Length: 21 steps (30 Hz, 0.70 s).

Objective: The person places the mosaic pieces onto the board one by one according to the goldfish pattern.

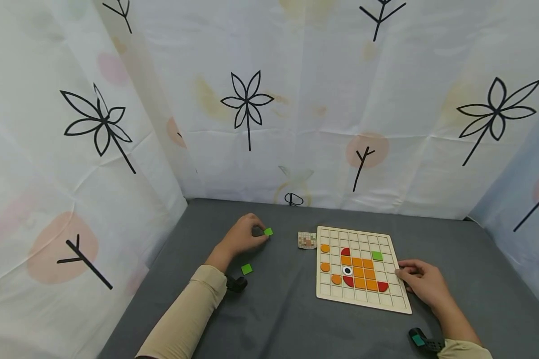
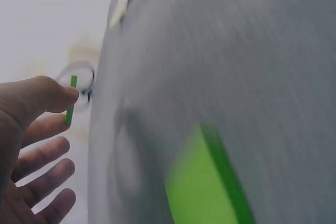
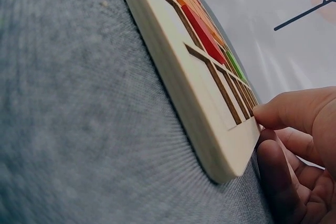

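Between thumb and index finger, my left hand pinches a small green square tile above the cloth; the left wrist view shows this tile edge-on, the other fingers spread. A second green tile lies on the cloth near that wrist, large and blurred in the left wrist view. My right hand grips the right edge of a wooden grid board, thumb on its rim and fingers curled beside it. On the board, orange squares, red pieces, an eye tile and one green tile sit in cells.
Orange round pieces lie on the board's left columns. A small pattern card touches or nearly touches the board's upper left edge. Grey cloth covers the table, and a printed white curtain stands behind it.
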### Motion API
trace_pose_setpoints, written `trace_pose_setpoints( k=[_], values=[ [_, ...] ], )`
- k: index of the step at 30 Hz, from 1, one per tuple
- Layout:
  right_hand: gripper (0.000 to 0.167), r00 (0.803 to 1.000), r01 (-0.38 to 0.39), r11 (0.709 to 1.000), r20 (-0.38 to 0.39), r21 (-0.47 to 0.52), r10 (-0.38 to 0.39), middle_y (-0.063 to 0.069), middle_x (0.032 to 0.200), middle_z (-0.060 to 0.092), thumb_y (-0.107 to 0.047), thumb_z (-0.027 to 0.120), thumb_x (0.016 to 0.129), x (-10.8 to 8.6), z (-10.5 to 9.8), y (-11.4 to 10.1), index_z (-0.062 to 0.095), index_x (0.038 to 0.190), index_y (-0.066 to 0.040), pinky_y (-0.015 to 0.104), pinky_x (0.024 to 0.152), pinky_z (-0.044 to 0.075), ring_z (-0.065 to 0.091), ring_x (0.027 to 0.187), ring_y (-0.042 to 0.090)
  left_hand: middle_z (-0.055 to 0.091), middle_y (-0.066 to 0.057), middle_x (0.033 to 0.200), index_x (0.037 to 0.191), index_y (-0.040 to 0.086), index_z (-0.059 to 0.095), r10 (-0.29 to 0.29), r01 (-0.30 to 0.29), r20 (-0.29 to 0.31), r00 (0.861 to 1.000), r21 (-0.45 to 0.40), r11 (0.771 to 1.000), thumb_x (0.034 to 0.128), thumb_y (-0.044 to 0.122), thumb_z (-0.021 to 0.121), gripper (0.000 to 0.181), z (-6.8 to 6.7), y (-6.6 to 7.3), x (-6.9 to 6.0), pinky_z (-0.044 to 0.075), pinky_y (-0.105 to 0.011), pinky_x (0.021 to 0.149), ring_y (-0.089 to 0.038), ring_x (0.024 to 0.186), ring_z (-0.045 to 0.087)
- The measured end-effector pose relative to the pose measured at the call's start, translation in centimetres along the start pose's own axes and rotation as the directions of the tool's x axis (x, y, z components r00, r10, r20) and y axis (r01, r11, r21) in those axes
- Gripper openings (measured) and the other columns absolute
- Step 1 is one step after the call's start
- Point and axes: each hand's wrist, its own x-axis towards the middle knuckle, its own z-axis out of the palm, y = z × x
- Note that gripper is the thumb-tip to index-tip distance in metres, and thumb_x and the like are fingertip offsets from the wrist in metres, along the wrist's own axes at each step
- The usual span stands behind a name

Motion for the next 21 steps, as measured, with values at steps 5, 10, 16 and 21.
trace_pose_setpoints(
  k=[5,10,16,21],
  values=[
    [0.047,1.000,-0.016,1.000,0.002,-0.006,0.016,0.015,0.105,0.068,-0.020,0.068,0.102,0.1,-0.1,-0.2,0.061,0.137,0.010,0.025,0.061,0.057,0.060,0.076,0.008,0.067,-0.009,0.122,0.115,0.010,0.079,0.068,-0.067,0.033,0.997,-0.015,0.998,0.0972,0.023,0.079,0.022,2.6,3.2,2.8,0.056,-0.046,0.095,-0.027,0.112,0.064],
    [0.047,1.000,-0.021,1.000,0.003,-0.004,0.021,0.014,0.104,0.069,-0.020,0.069,0.101,0.2,-0.1,-0.1,0.062,0.137,0.009,0.025,0.061,0.057,0.060,0.076,0.007,0.066,-0.008,0.125,0.119,0.010,0.078,0.135,-0.132,0.068,0.989,-0.046,0.990,0.0998,0.025,0.075,0.024,4.7,7.0,5.2,0.056,-0.040,0.096,-0.023,0.113,0.064],
    [0.048,0.999,-0.043,0.999,0.011,0.003,0.043,0.013,0.105,0.068,-0.022,0.070,0.102,0.4,-0.1,0.0,0.061,0.138,0.009,0.025,0.062,0.057,0.060,0.077,0.008,0.067,-0.007,0.128,0.124,0.009,0.077,0.200,-0.188,0.129,0.971,-0.095,0.978,0.1013,0.026,0.074,0.028,6.9,11.0,7.3,0.055,-0.031,0.099,-0.024,0.118,0.065],
    [0.050,0.998,-0.051,0.999,0.023,0.008,0.051,0.013,0.107,0.068,-0.025,0.070,0.103,0.4,-0.2,-0.1,0.061,0.139,0.008,0.025,0.063,0.057,0.060,0.078,0.007,0.069,-0.006,0.126,0.125,0.011,0.078,0.229,-0.218,0.150,0.962,-0.083,0.972,0.1014,0.028,0.073,0.030,9.0,13.5,8.6,0.054,-0.024,0.099,-0.019,0.117,0.065]
  ],
)
